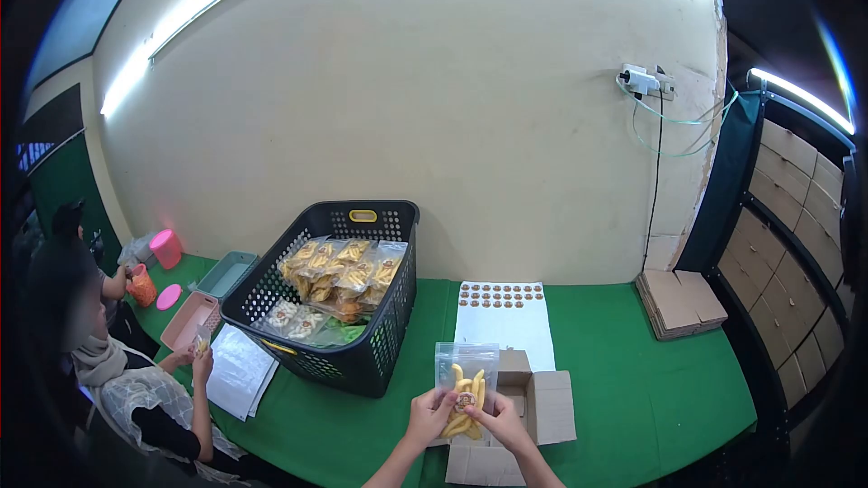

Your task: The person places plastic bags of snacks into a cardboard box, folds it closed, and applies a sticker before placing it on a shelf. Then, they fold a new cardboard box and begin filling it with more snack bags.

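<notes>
Between my left hand [430,416] and my right hand [504,422] is a clear zip bag [467,357] with yellow, curved snack sticks inside. Both hands grip its lower half, thumbs on the front beside a round brown sticker [465,400]. The bag is upright. Partly hidden behind it, an open cardboard box [553,407] sits on the green table [633,380] with its flaps spread. Beyond the box lies a white sheet [506,330] bearing rows of round brown stickers [500,295].
A black basket [380,357] with several filled snack bags [339,267] stands left of my hands. White sheets [237,380], a pink basket [185,318] and a co-worker [172,398] holding a small bag are farther left. Flattened cardboard [680,301] is stacked at right.
</notes>
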### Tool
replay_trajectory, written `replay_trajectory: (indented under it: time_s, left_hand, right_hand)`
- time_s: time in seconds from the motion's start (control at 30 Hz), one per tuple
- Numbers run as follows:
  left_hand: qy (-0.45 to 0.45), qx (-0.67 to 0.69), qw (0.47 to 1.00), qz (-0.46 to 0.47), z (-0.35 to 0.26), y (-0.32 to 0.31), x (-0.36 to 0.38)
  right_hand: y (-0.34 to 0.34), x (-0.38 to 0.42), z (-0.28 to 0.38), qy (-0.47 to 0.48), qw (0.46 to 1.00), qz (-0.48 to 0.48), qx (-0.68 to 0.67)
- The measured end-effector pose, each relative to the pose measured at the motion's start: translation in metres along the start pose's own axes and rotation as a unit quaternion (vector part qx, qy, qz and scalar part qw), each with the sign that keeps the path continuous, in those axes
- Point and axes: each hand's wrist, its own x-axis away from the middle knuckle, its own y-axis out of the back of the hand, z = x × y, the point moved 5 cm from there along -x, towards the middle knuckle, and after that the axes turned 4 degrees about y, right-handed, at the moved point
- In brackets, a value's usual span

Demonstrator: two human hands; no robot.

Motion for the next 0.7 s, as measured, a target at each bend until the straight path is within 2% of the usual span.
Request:
replay_trajectory:
  time_s: [0.07,0.17,0.2,0.3,0.37,0.53,0.57,0.63,0.7]
  left_hand:
    - [-0.006,-0.046,0.998,0.032,0.002,-0.001,0.000]
    - [0.030,0.073,0.997,0.011,0.011,-0.015,0.000]
    - [0.073,0.079,0.993,0.038,0.003,-0.015,0.003]
    - [0.083,0.070,0.993,0.052,0.015,-0.018,0.001]
    - [0.085,0.134,0.987,0.038,0.021,-0.024,0.000]
    - [0.070,0.217,0.974,0.010,0.029,-0.030,-0.007]
    - [0.079,0.190,0.978,0.020,0.039,-0.031,-0.007]
    - [0.094,0.134,0.986,0.039,0.047,-0.030,-0.011]
    - [0.086,0.092,0.992,0.007,0.039,-0.028,-0.009]
  right_hand:
    - [0.003,0.002,-0.012,-0.003,1.000,0.004,0.003]
    - [0.008,0.005,-0.016,-0.012,0.999,-0.017,-0.028]
    - [0.008,0.005,-0.018,-0.023,0.998,-0.027,-0.054]
    - [0.008,0.005,-0.026,-0.052,0.991,-0.048,-0.117]
    - [0.010,0.004,-0.032,-0.065,0.988,-0.050,-0.134]
    - [0.018,-0.004,-0.040,-0.062,0.997,0.016,-0.045]
    - [0.019,-0.005,-0.043,-0.052,0.998,0.032,-0.015]
    - [0.018,-0.004,-0.045,-0.065,0.997,0.010,-0.045]
    - [0.019,-0.003,-0.054,-0.072,0.997,0.000,-0.033]
